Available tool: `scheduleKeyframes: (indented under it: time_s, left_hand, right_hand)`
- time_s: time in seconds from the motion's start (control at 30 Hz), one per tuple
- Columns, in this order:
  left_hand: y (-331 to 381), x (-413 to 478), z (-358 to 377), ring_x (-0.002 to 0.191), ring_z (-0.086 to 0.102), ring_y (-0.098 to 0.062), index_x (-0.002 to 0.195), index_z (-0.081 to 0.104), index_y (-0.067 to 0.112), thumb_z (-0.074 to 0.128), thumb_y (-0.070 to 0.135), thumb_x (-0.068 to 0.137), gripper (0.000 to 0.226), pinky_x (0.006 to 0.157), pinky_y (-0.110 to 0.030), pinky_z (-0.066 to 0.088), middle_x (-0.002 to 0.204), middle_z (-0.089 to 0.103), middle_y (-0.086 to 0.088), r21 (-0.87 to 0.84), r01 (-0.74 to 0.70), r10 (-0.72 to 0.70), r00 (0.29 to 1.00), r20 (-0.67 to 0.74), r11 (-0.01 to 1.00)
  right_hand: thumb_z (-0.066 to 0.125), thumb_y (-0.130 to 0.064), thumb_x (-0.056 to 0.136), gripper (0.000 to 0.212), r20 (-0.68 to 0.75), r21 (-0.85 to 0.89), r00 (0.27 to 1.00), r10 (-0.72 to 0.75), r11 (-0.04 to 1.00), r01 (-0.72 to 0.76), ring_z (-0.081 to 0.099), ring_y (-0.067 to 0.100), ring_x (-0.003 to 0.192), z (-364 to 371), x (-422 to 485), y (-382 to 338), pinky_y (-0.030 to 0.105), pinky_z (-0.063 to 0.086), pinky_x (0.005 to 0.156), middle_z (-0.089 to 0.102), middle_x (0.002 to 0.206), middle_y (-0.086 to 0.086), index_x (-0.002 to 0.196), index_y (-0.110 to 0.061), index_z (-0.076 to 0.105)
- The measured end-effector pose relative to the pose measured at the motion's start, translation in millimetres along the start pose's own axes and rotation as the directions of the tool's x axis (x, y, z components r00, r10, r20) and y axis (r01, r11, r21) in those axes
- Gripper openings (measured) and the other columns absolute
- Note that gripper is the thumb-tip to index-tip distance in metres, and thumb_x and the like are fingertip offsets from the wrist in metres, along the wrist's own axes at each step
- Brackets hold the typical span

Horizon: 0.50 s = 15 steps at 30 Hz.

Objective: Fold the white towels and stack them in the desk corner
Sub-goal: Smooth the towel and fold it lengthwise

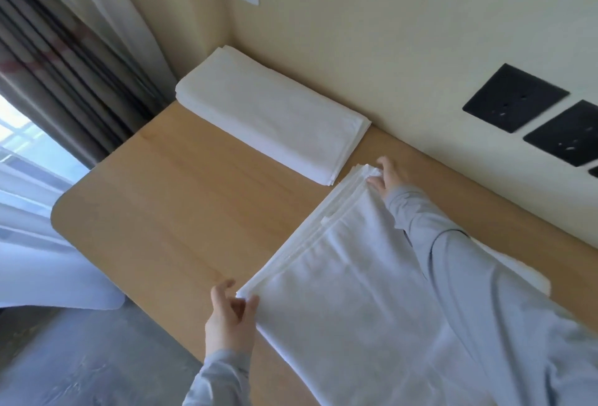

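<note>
A stack of folded white towels lies in the far corner of the wooden desk, against the wall. Nearer to me a larger white towel lies folded in several layers on the desk. My left hand pinches its near left corner between thumb and fingers. My right hand grips its far corner, close to the end of the stack. Both arms wear grey sleeves; the right sleeve covers part of the towel.
Black wall sockets sit on the cream wall at the right. Grey curtains hang left of the desk beside a window. A white chair or cloth stands off the desk's left edge over grey floor.
</note>
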<state>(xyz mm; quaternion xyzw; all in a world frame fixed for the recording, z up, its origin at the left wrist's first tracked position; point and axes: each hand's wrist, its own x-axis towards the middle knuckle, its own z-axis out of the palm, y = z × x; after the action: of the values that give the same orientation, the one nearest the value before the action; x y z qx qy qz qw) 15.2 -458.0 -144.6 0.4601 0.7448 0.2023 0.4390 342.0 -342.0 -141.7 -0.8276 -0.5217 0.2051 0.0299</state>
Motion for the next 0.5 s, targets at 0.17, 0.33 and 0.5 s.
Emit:
scheduleKeyframes:
  time_s: [0.17, 0.33, 0.5]
  left_hand:
    - [27, 3, 19, 0.076, 0.058, -0.032, 0.101, 0.063, 0.005, 0.061, 0.021, 0.08, 0.027, 0.067, -0.039, 0.047, 0.088, 0.057, -0.007, 0.338, -0.517, 0.564, 0.824, -0.05, 0.786]
    - [43, 13, 48, 0.074, 0.06, -0.031, 0.086, 0.066, 0.011, 0.082, 0.041, 0.064, 0.04, 0.064, -0.039, 0.047, 0.08, 0.06, -0.005, 0.47, -0.492, 0.489, 0.861, 0.139, 0.733]
    - [30, 26, 44, 0.059, 0.054, -0.029, 0.067, 0.057, 0.008, 0.068, 0.061, 0.062, 0.054, 0.057, -0.037, 0.047, 0.066, 0.053, -0.004, 0.444, -0.524, 0.545, 0.833, 0.091, 0.727]
  right_hand:
    - [0.057, 0.0, 0.08, 0.017, -0.316, -0.288, 0.717, -0.621, 0.783, 0.552, 0.061, 0.031, 0.09, -6, -25, -10, 0.041, 0.049, 0.075, 0.066, 0.095, 0.009, 0.094, -0.005, 0.066]
    - [0.068, -0.014, 0.078, 0.014, -0.13, -0.365, 0.592, -0.796, 0.593, 0.718, 0.06, 0.025, 0.071, 15, -32, -24, 0.036, 0.048, 0.07, 0.06, 0.072, 0.004, 0.068, -0.009, 0.06]
    - [0.072, -0.029, 0.077, 0.028, -0.105, -0.466, 0.542, -0.834, 0.523, 0.714, 0.056, 0.021, 0.061, 22, -14, -34, 0.029, 0.046, 0.058, 0.057, 0.064, 0.002, 0.059, -0.01, 0.058]
